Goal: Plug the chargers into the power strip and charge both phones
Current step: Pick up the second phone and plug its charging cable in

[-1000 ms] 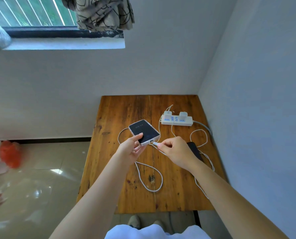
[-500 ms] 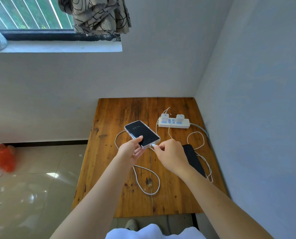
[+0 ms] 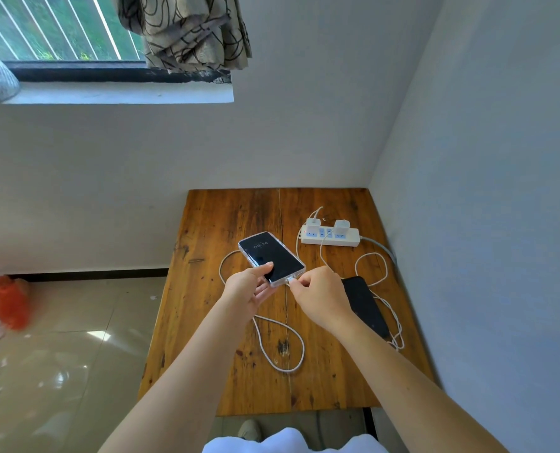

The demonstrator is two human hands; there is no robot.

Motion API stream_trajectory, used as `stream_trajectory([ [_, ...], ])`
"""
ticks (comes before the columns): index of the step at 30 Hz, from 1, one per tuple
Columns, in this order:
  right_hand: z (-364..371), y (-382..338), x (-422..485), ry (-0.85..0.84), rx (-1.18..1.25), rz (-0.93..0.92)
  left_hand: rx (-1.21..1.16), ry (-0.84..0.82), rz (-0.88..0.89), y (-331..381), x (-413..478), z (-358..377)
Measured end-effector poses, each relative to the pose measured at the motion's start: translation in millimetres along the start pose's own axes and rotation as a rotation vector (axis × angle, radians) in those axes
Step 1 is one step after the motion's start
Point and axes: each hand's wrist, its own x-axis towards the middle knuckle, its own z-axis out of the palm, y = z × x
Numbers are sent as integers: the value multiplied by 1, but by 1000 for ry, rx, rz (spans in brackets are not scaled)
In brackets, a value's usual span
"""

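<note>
A clear-cased phone [image 3: 270, 256] with its screen lit is held over the wooden table [image 3: 213, 220] by my left hand [image 3: 247, 289], thumb on the screen. My right hand [image 3: 317, 297] pinches a white cable plug [image 3: 290, 280] at the phone's bottom edge. The white power strip [image 3: 348, 239] lies at the back right with two white chargers [image 3: 313, 223] [image 3: 341, 225] plugged in. A second black phone [image 3: 365, 305] lies flat to the right, partly hidden by my right wrist, with a white cable at its near end.
White cables loop over the table [image 3: 283, 346] and beside the black phone [image 3: 371, 268]. Walls close the table's back and right side. A tiled floor [image 3: 76, 338] lies to the left, with a blurred orange object [image 3: 7, 304]. A curtain [image 3: 187, 31] hangs at the window.
My right hand has brought the plug from a small gap up against the phone's bottom edge. The phone's screen now shows a clock. The camera view shifted slightly.
</note>
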Motion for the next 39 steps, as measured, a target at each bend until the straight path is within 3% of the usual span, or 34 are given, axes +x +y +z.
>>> stream_trajectory([
  [6, -8, 9, -5, -218, 365, 252, 33, -91, 9, -6, 1, -9],
  [18, -3, 18, -11, -231, 325, 208, 45, -275, 2, -12, 11, -30],
  [39, -4, 18, -13, -243, 331, 234, 104, -271, 26, -13, 21, -34],
])
